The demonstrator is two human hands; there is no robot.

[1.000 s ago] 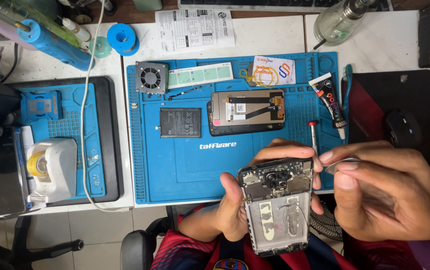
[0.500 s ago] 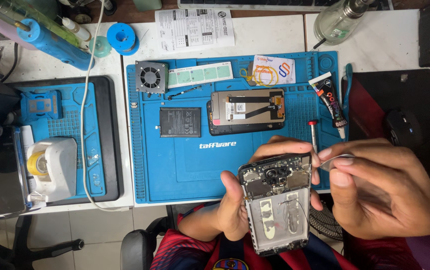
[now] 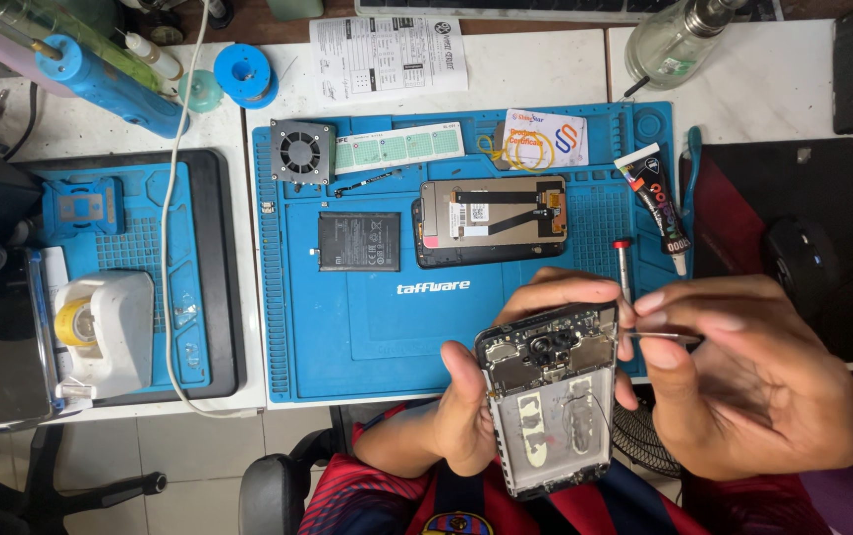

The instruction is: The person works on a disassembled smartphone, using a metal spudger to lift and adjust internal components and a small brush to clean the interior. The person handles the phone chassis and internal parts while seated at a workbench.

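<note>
My left hand [image 3: 466, 416] grips an opened phone frame [image 3: 550, 396] with its circuit board and bare battery bay showing, held upright above the near edge of the blue repair mat [image 3: 367, 327]. My right hand [image 3: 753, 386] pinches thin metal tweezers [image 3: 666, 338] whose tips sit at the phone's upper right edge. On the mat behind lie a black phone battery [image 3: 359, 241], a detached screen panel [image 3: 494, 218] with a flex cable, and a red-tipped screwdriver [image 3: 624, 266].
A small fan [image 3: 301, 152], a strip of green stickers [image 3: 397, 149], a card with yellow rubber bands [image 3: 540, 139] and a glue tube [image 3: 660, 203] rest on the mat. A second blue mat with a tape dispenser [image 3: 99, 327] lies left; a mouse [image 3: 811, 260] on its black pad right.
The phone frame and both hands have shifted slightly; the tweezers stay at the phone's upper right edge. Nothing on the mat has moved.
</note>
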